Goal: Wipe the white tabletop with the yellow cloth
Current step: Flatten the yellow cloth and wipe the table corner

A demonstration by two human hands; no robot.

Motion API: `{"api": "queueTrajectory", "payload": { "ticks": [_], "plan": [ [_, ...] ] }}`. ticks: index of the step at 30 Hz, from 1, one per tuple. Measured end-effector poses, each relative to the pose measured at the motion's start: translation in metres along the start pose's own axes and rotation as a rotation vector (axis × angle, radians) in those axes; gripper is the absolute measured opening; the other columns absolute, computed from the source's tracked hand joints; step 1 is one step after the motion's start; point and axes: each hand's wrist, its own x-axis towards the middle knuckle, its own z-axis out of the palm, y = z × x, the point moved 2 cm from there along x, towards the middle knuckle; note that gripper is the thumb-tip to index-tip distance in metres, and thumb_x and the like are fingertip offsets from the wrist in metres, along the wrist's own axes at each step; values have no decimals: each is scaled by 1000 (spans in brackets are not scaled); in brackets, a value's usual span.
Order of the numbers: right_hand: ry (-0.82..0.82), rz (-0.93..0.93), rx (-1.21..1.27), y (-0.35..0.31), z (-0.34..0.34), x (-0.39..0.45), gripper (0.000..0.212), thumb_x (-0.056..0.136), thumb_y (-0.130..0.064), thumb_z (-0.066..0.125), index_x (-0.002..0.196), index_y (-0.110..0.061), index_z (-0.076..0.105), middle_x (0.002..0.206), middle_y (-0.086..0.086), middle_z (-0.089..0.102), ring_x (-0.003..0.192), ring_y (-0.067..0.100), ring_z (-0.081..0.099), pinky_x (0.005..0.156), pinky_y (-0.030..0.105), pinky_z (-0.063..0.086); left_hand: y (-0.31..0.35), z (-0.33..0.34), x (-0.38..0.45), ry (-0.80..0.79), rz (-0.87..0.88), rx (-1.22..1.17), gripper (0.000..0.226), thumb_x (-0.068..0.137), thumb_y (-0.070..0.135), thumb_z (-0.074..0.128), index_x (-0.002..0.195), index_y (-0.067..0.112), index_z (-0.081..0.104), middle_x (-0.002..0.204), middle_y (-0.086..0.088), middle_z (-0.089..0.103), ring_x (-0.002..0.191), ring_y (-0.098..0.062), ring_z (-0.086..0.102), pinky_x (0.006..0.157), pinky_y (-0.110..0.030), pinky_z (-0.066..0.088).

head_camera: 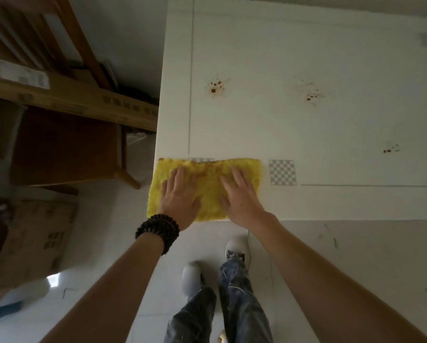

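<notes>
The yellow cloth (208,184) lies spread flat on the near left corner of the white tabletop (306,58). My left hand (181,196), with a dark bead bracelet at the wrist, rests palm down on the cloth's left half, fingers apart. On the right half my right hand (239,198) presses flat in the same way. Brown stains mark the tabletop beyond the cloth: one spatter (214,87) straight ahead, a second (312,95) to the right, and a small one (390,149) at far right.
A checkered marker (282,172) sits just right of the cloth; another peeks out under its far edge. Left of the table stand a wooden chair (66,144), a long cardboard box (71,95) and a carton (34,241) on the floor. My feet stand below the table's near edge.
</notes>
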Motion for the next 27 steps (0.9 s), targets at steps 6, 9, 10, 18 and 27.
{"api": "queueTrajectory", "payload": {
  "ticks": [6,9,10,18,27],
  "plan": [
    [21,42,-113,4,28,6,68,100,-59,7,159,-31,-12,163,6,-32,149,28,-32,120,48,-17,-7,22,1,18,-74,73,64,97,51,15,153,24,0,161,-9,-10,147,-29,-11,117,-56,-2],
    [40,108,-138,3,33,11,64,101,-60,4,155,-38,-22,160,2,-38,146,25,-38,119,47,-21,-7,25,9,34,-119,88,66,97,54,18,153,24,5,161,-12,-5,147,-32,-10,116,-60,0],
    [57,122,-144,2,34,12,62,103,-59,6,154,-39,-23,161,2,-38,145,24,-39,118,47,-22,-6,26,12,46,-131,95,67,96,55,19,153,23,7,161,-13,-3,147,-32,-10,115,-61,-1],
    [8,122,-191,10,10,40,60,100,-64,3,149,-46,-27,156,-3,-45,142,22,-44,117,54,-22,-5,11,50,59,-128,133,69,93,62,21,153,27,12,161,-13,-1,147,-34,-7,112,-67,-2],
    [-2,83,-189,28,-39,117,59,102,-59,7,152,-43,-21,159,-3,-40,143,20,-42,116,51,-24,-7,-9,135,91,-98,156,70,95,58,17,153,18,14,160,-19,5,147,-37,0,114,-63,6]
  ]
}}
